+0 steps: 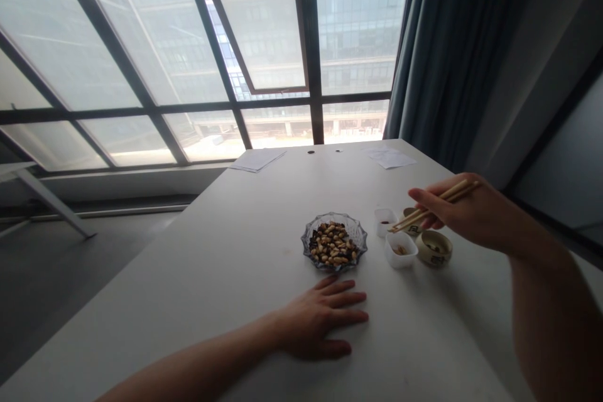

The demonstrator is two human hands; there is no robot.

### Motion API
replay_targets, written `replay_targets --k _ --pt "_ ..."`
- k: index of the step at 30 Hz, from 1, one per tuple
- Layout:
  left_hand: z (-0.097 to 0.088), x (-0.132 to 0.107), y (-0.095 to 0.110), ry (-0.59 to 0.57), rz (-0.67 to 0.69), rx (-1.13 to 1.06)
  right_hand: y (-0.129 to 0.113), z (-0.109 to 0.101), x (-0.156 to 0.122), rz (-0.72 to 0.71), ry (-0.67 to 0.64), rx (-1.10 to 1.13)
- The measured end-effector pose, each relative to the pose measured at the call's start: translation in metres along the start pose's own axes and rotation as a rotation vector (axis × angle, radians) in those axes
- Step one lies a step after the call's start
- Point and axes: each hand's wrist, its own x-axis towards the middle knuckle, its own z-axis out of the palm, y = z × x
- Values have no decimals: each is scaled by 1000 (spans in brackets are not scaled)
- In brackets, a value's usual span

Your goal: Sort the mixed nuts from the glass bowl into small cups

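My right hand (459, 210) grips a pair of wooden chopsticks (440, 201), their tips over the small white plastic cups. Whether the tips pinch anything is too small to tell. Below them, the nearer plastic cup (401, 251) holds a few light brown pieces; the farther plastic cup (382, 226) has something dark red inside. Two small ceramic cups with dark markings stand beside these: a nearer ceramic cup (434, 250) and a farther ceramic cup (409, 213), partly hidden. My left hand (325, 317) lies flat, fingers spread, just in front of a glass bowl (360, 248) of mixed nuts or beans (333, 244).
The white table (226, 251) runs toward a large window wall. Paper sheets (258, 159) lie at its far left, and more paper (390, 157) at the far right. A dark curtain (443, 63) hangs on the right. Another table's leg (54, 201) stands at left.
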Motion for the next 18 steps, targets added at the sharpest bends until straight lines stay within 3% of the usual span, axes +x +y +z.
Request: replay_targets --k 3,9,18 --pt "-1 0 1 -7 -7 -1 -2 0 1 22 -55 -92" --pt "1 0 -1 -5 2 -8 -6 8 3 15 -37 -26" --pt "0 0 -1 -1 5 0 -8 65 20 -31 -208 112"
